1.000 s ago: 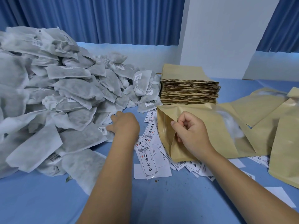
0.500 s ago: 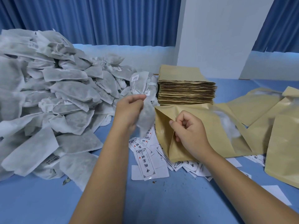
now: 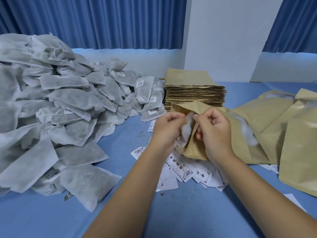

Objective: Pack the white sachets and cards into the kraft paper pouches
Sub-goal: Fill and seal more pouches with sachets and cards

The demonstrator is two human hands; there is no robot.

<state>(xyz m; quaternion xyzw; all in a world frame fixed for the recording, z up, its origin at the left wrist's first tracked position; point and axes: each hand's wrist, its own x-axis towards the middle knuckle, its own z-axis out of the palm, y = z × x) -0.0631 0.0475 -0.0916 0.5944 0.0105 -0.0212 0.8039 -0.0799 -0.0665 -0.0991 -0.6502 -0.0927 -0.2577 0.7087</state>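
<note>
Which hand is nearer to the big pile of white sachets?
The left. The left hand, holding a sachet, is just right of the pile; the right hand, gripping the open kraft pouch, lies beyond it, farther right.

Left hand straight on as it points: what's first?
Probably the open edge of the kraft pouch pinched by the right hand; the sachet in the left hand leads. Depth unclear.

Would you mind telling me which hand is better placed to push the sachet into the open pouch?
Probably the left hand: it grips the sachet right at the mouth of the pouch, while the right hand pinches the pouch's edge, holding it open.
</note>
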